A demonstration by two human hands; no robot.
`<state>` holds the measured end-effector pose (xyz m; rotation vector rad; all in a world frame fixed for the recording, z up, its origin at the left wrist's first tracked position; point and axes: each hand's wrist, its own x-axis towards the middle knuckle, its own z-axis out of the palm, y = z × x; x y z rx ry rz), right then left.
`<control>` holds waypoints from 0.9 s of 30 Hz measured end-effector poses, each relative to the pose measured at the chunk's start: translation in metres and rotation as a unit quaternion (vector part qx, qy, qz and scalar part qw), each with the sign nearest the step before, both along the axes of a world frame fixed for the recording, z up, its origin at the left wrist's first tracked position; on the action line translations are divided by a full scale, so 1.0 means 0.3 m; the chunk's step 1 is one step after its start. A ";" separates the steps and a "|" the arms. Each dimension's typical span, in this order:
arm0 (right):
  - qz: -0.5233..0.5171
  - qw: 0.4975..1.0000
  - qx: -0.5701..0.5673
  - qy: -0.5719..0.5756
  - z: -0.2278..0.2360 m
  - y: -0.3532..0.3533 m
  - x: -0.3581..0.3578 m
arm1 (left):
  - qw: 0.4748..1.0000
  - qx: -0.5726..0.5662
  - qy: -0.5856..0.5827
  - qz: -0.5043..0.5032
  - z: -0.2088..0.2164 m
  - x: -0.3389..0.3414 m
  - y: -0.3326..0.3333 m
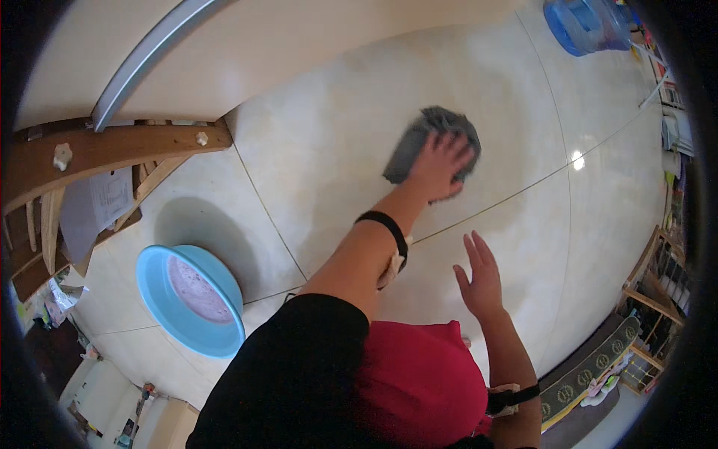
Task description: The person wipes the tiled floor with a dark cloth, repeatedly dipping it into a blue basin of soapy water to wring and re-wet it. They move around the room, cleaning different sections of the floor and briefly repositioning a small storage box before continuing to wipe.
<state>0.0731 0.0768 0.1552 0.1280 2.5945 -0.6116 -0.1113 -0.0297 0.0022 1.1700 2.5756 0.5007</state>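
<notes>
A crumpled dark grey cloth [407, 153] lies on the pale floor tiles, ahead of me. My left hand [441, 165] rests flat on top of it, fingers spread and slightly blurred, pressing it against the floor without gripping. Nearer to me and to the right, my right hand [481, 278] is held up with nothing in it; its fingers are stretched out and the thumb stands apart. A light blue basin [230, 273] with cloudy, greyish liquid in it stands on the floor at the left.
A wooden frame [149, 141] with paper beneath it stands at the left, beside a large cream panel [299, 45] with a metal edge strip. A blue water jug [587, 26] is at the far right. Wooden racks [654, 299] and patterned padding [591, 367] line the right side.
</notes>
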 end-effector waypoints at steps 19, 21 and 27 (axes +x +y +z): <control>0.002 0.999 -0.041 0.030 -0.111 -0.084 0.088 | 0.706 -0.176 0.052 0.684 -0.060 0.383 -1.063; -0.009 0.999 -0.044 0.013 -0.128 -0.087 0.109 | 0.788 -0.191 0.073 0.581 -0.044 0.402 -0.993; -0.059 0.997 -0.031 0.039 -0.094 -0.068 0.181 | 0.967 -0.122 0.046 0.219 0.016 0.415 -0.759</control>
